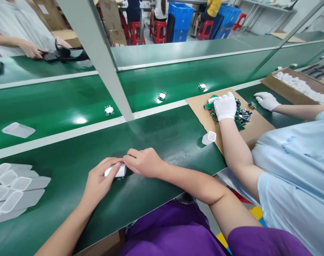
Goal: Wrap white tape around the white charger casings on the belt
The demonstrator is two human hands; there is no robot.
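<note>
My left hand (100, 177) is wrapped round a small white plastic housing (121, 170), which lies low over the green worktop (156, 135). Fingers of my right hand (144, 161) are pinched together at the housing's right end, close to the left fingertips. Whatever sits between those right fingers is hidden. To the left, several translucent white plastic sleeves (28, 184) are piled with their open ends facing me. A single similar sleeve (209, 138) stands to the right, by the edge of a cardboard sheet.
Beyond a pale rail, a green conveyor belt (140, 85) carries small circuit boards (162, 95) and one sleeve (19, 130). At right, a co-worker's gloved hand (226, 106) rests on piled circuit boards (243, 119) on cardboard (258, 129). A metal post (98, 53) rises from the rail.
</note>
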